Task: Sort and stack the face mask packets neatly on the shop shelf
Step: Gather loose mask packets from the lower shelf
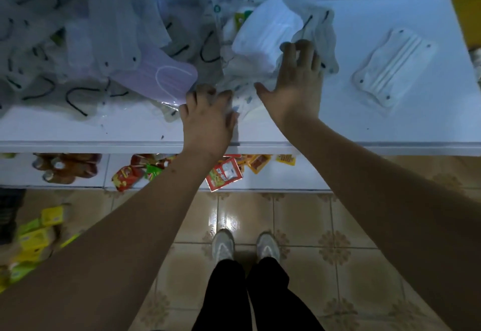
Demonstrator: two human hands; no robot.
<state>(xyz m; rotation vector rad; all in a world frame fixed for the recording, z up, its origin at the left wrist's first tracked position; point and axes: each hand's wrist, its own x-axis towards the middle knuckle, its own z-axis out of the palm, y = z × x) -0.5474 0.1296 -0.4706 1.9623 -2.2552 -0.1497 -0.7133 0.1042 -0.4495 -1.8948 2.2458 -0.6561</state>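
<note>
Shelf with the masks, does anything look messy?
Yes. The mask packets on the left lie jumbled and overlapping, with a purple packet tilted across them. Only one white packet lies apart on the right.
</note>
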